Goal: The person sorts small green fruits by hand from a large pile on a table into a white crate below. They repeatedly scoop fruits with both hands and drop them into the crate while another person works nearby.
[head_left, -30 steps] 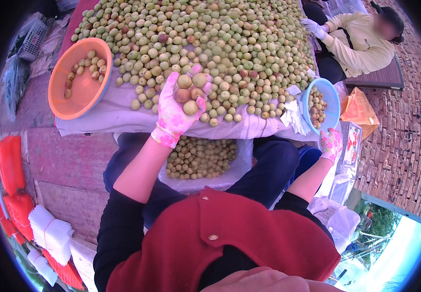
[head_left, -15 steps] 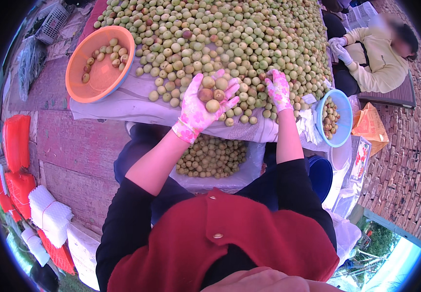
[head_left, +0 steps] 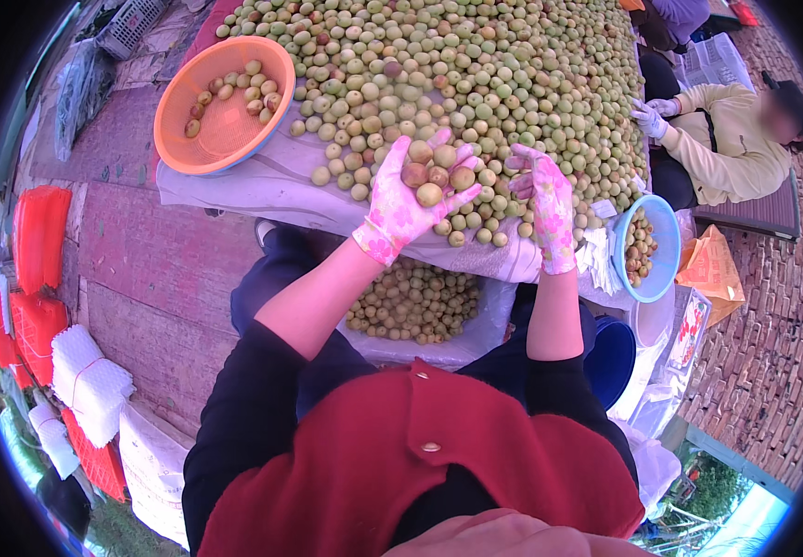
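My left hand [head_left: 394,215], in a pink floral glove, is cupped palm-up with several round yellow-green and reddish fruits [head_left: 429,193] in it, over the near edge of a large spread of similar fruit [head_left: 457,74]. Just to its right, my right hand [head_left: 548,209], in a matching glove, is raised over the fruit with curled fingers; what they hold, if anything, is hidden. An orange basin [head_left: 174,121] with several fruits lies at the left. A light blue bowl [head_left: 667,255] of browner fruit is at the right. Below the spread, between my legs, is a plastic-lined container [head_left: 480,320] of fruit.
A co-worker [head_left: 731,148] in a cream top and gloves sits at the right. An orange bag [head_left: 712,274], a dark blue bucket [head_left: 610,371] and a crate [head_left: 128,32] are around me. Red mesh packing [head_left: 39,237] and white bundles [head_left: 90,381] lie at the left.
My right hand has come from beside the blue bowl up to the fruit, near my left hand, and its fingers have curled. My left hand still holds fruit. The view has shifted.
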`<state>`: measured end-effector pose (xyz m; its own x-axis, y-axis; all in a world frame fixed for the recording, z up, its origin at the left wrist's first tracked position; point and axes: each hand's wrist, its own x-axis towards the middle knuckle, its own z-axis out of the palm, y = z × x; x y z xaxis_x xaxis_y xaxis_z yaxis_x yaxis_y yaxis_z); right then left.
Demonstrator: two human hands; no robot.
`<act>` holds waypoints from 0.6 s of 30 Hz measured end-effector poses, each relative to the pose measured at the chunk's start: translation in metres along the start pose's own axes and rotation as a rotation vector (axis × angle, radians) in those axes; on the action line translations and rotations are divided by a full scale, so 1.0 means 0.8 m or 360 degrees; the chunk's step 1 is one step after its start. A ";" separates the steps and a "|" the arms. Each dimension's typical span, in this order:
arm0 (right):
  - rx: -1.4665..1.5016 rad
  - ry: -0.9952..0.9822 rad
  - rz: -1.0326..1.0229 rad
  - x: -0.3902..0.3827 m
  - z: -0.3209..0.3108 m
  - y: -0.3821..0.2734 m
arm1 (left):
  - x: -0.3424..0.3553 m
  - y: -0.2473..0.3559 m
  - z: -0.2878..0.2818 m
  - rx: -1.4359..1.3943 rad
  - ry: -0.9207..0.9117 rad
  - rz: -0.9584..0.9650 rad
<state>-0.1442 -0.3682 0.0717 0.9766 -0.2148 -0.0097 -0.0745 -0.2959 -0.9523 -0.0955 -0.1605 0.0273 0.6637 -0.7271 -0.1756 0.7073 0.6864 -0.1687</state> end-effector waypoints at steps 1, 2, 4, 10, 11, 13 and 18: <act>0.0046 -0.0031 -0.0019 -0.006 -0.007 0.007 | 0.000 0.003 0.001 0.0039 0.0022 0.0028; 0.0082 -0.0022 0.0033 -0.013 -0.012 0.015 | 0.000 0.006 0.003 0.0078 0.0044 0.0058; 0.0157 -0.0010 0.0142 -0.028 -0.020 0.031 | -0.001 0.020 0.005 -0.0031 -0.0049 0.0129; 0.0141 0.0043 0.0217 -0.047 -0.034 0.068 | -0.015 0.107 0.022 -0.0065 -0.0050 0.0684; 0.0162 0.0024 0.0224 -0.048 -0.034 0.071 | -0.022 0.129 0.025 -0.0027 -0.0018 0.0829; 0.0185 0.0006 0.0240 -0.050 -0.038 0.073 | -0.034 0.175 0.032 0.0085 0.0025 0.1123; 0.0174 0.0026 0.0261 -0.060 -0.049 0.058 | -0.046 0.259 0.020 0.0352 0.0589 0.1660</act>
<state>-0.2026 -0.4083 0.0397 0.9497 -0.2671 -0.1633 -0.2092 -0.1533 -0.9658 0.0309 0.0085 0.0142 0.8685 0.2741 -0.4131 -0.0989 0.9123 0.3975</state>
